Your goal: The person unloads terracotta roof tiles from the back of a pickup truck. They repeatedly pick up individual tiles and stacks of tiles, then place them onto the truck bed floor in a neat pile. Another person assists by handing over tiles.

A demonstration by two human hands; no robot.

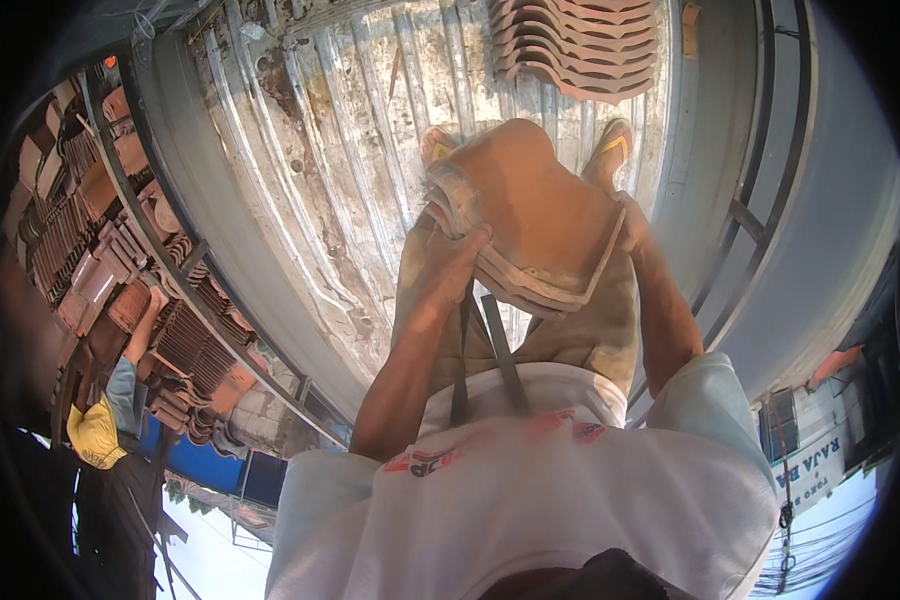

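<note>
Held in front of my legs is a small stack of curved orange clay roof tiles (535,205), tilted, with several edges showing along its near and left sides. My left hand (458,252) is closed round the stack's left edge. At the right edge my right hand (630,222) grips it, its fingers partly hidden behind the tiles. Beyond the held tiles, a row of similar roof tiles (575,50) stands close together on the ribbed metal bed floor (370,130).
Grey side walls (195,150) with rails flank the truck bed. Outside on the left lie many piled tiles (205,345), where a person in a yellow cap (97,432) reaches an arm toward them. My sandalled foot (608,150) is on the bed floor.
</note>
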